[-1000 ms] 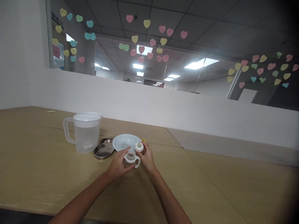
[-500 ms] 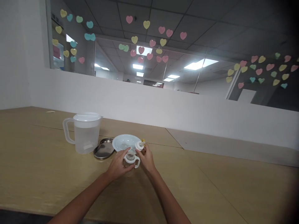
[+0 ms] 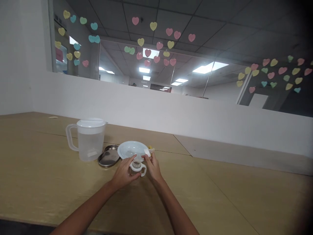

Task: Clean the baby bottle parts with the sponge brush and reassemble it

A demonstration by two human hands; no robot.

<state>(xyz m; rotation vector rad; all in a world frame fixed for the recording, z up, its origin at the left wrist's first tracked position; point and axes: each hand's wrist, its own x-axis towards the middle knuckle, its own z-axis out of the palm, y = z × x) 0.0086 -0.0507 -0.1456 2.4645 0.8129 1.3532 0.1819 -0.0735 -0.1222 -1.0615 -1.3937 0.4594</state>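
Observation:
My left hand (image 3: 123, 173) is wrapped round a small clear bottle (image 3: 136, 165) with a white collar and side handle; its mouth is open and faces up. Between the fingers of my right hand (image 3: 153, 165) is a white cap (image 3: 147, 152), tilted on its side, up and to the right of the bottle's mouth. Behind both hands sits a pale blue bowl (image 3: 129, 147), its front rim partly hidden by the fingers. Something yellow (image 3: 150, 147) shows just behind the cap, too small to make out.
A lidded clear pitcher (image 3: 90, 140) with a handle stands left of a round metal tray (image 3: 109, 156). The wooden table (image 3: 220, 189) meets a white wall under a window with heart-shaped notes. A small pale scrap (image 3: 52, 117) lies far left.
The white cap in my right hand has turned, from its open underside showing to a side-on tilt. My left hand and the bottle have stayed in place.

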